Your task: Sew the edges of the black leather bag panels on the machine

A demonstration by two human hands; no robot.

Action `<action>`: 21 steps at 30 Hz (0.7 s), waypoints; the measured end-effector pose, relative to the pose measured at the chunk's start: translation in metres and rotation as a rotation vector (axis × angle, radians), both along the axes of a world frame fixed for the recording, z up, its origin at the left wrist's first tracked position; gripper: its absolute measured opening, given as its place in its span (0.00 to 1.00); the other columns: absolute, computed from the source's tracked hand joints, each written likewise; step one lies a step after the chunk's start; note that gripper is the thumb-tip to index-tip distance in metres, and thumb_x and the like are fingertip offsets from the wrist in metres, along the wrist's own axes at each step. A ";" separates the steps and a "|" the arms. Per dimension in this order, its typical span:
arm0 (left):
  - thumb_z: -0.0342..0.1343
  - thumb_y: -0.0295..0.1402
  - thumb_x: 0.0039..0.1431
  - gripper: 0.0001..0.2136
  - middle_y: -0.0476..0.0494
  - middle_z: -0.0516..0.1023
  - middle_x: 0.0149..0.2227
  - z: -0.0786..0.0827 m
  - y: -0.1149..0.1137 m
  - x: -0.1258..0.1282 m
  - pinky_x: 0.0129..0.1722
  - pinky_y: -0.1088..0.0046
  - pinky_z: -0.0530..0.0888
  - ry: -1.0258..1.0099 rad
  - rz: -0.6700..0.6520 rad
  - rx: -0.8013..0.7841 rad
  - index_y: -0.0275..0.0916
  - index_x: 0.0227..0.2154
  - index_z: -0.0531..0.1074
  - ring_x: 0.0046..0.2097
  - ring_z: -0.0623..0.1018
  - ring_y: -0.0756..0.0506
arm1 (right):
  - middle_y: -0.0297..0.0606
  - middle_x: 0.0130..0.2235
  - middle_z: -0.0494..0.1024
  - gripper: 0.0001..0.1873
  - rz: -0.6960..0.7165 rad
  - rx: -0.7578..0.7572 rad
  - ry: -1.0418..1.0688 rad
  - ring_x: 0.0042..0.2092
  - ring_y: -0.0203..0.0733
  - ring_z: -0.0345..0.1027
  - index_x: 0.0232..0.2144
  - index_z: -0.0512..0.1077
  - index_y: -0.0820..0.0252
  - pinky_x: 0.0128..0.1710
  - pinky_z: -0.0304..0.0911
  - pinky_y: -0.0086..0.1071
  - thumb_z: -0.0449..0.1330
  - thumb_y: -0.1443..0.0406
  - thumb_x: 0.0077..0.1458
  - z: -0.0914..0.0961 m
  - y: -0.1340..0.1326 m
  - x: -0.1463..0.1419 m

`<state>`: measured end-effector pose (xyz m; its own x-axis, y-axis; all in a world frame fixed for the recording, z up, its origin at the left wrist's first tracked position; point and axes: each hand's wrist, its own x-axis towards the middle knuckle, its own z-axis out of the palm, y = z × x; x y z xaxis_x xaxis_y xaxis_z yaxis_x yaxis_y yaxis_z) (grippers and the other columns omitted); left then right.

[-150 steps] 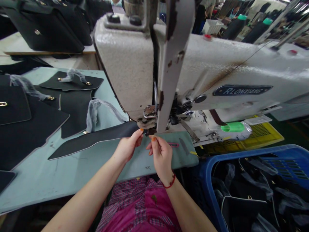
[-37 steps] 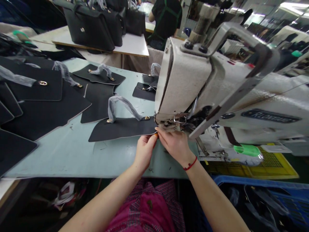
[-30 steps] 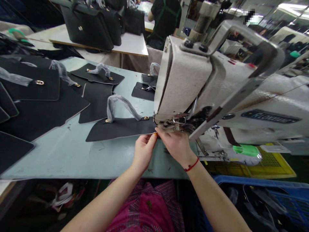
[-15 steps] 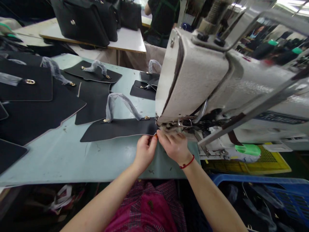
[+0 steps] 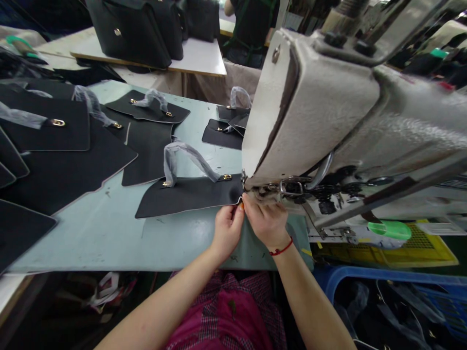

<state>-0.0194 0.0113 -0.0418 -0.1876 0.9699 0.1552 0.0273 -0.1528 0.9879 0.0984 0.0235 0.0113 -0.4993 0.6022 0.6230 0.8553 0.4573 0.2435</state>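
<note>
A black bag panel [image 5: 186, 195] with a wrapped handle [image 5: 184, 158] lies on the pale green table [image 5: 109, 238], its right end under the head of the white sewing machine [image 5: 328, 112]. My left hand [image 5: 228, 228] pinches the panel's near right corner, fingers closed. My right hand [image 5: 266, 221], a red cord on its wrist, presses on the panel's edge right below the presser foot [image 5: 272, 187], fingers curled together; its fingertips are partly hidden by the machine.
More black panels [image 5: 69, 160] with gold fittings cover the table's left and back. Finished black bags [image 5: 134, 29] stand on a white table behind. A person in dark clothes [image 5: 251, 24] stands beyond. A blue crate [image 5: 394, 306] and yellow tray [image 5: 419, 245] sit at right.
My view has swung left and down since five seconds ago. Over the last second both hands stay at the panel's corner under the machine head; the panel has shifted slightly right.
</note>
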 end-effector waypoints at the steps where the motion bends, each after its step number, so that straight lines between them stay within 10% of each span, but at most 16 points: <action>1: 0.52 0.37 0.61 0.11 0.46 0.75 0.26 0.000 0.000 0.000 0.31 0.75 0.68 0.001 0.002 0.003 0.37 0.28 0.71 0.28 0.70 0.49 | 0.37 0.32 0.79 0.09 -0.015 0.000 0.012 0.33 0.39 0.68 0.45 0.74 0.57 0.34 0.53 0.35 0.59 0.66 0.62 -0.001 -0.001 -0.001; 21: 0.52 0.38 0.58 0.12 0.48 0.72 0.23 0.009 0.001 -0.012 0.28 0.75 0.65 0.050 -0.102 -0.037 0.36 0.24 0.71 0.26 0.67 0.50 | 0.36 0.23 0.74 0.10 -0.094 -0.029 0.279 0.25 0.35 0.65 0.36 0.76 0.60 0.28 0.54 0.31 0.55 0.66 0.64 -0.010 -0.002 -0.013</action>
